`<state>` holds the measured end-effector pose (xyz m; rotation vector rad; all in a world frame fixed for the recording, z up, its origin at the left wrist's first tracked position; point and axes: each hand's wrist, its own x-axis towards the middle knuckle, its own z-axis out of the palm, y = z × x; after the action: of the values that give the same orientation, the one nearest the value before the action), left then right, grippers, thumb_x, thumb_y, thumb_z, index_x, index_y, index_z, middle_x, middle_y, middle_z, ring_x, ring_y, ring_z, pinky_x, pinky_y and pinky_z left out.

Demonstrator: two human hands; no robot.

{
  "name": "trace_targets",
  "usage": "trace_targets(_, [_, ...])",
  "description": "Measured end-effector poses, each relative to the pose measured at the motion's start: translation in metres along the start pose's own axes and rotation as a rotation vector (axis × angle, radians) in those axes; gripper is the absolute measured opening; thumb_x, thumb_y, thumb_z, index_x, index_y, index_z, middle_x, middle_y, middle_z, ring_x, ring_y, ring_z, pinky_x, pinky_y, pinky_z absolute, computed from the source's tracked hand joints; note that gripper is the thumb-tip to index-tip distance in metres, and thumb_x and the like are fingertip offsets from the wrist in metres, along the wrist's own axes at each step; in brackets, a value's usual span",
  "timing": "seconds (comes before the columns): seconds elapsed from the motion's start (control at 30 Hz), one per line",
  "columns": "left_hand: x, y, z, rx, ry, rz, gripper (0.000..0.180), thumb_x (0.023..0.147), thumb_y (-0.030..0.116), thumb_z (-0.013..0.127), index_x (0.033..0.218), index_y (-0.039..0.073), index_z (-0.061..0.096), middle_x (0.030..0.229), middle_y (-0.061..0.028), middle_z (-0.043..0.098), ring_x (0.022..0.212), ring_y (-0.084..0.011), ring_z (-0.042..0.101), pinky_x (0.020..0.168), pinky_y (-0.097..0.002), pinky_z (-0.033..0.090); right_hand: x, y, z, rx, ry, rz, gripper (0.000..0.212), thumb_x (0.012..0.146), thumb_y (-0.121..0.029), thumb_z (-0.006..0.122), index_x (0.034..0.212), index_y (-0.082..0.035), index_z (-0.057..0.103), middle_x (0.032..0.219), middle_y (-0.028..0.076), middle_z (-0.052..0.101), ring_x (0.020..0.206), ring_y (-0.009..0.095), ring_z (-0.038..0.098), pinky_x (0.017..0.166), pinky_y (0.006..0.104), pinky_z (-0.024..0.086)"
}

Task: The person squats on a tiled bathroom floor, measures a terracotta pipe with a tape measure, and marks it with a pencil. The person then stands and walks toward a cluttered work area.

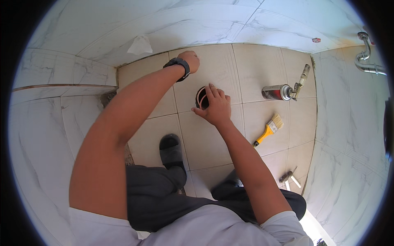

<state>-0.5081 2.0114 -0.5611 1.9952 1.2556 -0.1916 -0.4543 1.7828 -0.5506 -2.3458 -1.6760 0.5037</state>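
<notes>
On the tiled floor point(209, 139) in front of me sits a dark, round, hollow thing point(200, 92) with a pinkish inner ring; it may be a roll, but its kind is not clear. My right hand point(217, 107) spans it from the right, thumb at its near edge and fingers over its far side. Farther off and slightly left, my left hand point(190, 61) is closed low over the tiles, a black watch on its wrist. Its fingertips are turned away, so I cannot make out whether anything is in them.
To the right lie a gas canister point(276, 92) with a torch head point(301, 82), a yellow-handled paintbrush point(269, 130) and a hammer-like tool point(288, 178). Marbled walls surround the floor. A white sheet point(140, 45) is by the far wall; a chrome pipe point(363, 61) juts out at right.
</notes>
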Motion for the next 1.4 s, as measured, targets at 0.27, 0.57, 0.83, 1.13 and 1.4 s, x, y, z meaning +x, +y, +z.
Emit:
trace_targets(0.27, [-0.138,-0.054,0.016,-0.794,-0.372,-0.38,0.028,0.097,0.012,0.057,0.115,-0.008,0.064,0.093,-0.0105,0.07,0.08,-0.0199,0.073,0.072,-0.0314,0.062,0.001,-0.002,-0.001,-0.049,0.04,-0.043,0.116,0.061,-0.059,0.088,0.152,-0.002,0.043,0.154,0.014,0.049,0.134,0.031,0.05,0.104,0.0473,0.042])
trace_targets(0.57, [-0.148,-0.08,0.081,-0.785,-0.367,-0.279,0.029,0.098,0.02,0.06,0.109,-0.005,0.069,0.089,-0.0084,0.071,0.071,-0.0143,0.067,0.061,-0.029,0.056,0.0,0.002,0.007,-0.111,0.091,-0.095,0.109,0.064,-0.055,0.087,0.149,-0.001,0.045,0.151,0.016,0.051,0.13,0.032,0.053,0.097,0.0465,0.044])
trace_targets(0.83, [-0.151,-0.076,0.07,-0.785,-0.414,-0.227,0.034,0.097,0.024,0.062,0.112,-0.005,0.07,0.09,-0.0078,0.071,0.068,-0.0133,0.065,0.057,-0.0289,0.055,0.002,0.003,0.013,-0.083,0.157,-0.095,0.067,0.097,-0.045,0.06,0.145,0.0,0.051,0.149,0.016,0.054,0.127,0.033,0.055,0.097,0.0474,0.043])
trace_targets(1.13, [-0.152,-0.072,0.08,-0.809,-0.376,-0.233,0.036,0.097,0.024,0.061,0.113,-0.007,0.07,0.089,-0.0088,0.072,0.065,-0.0144,0.065,0.054,-0.029,0.055,0.001,0.004,0.015,-0.073,0.17,-0.093,0.058,0.102,-0.039,0.05,0.146,-0.001,0.051,0.149,0.015,0.055,0.126,0.032,0.055,0.099,0.047,0.041])
trace_targets(1.4, [-0.154,-0.075,0.092,-0.852,-0.344,-0.224,0.033,0.095,0.023,0.061,0.105,-0.007,0.072,0.082,-0.0098,0.071,0.06,-0.0146,0.064,0.049,-0.0288,0.051,0.002,0.004,0.016,-0.078,0.173,-0.091,0.058,0.101,-0.039,0.053,0.145,-0.002,0.053,0.149,0.015,0.055,0.125,0.033,0.055,0.098,0.0473,0.042])
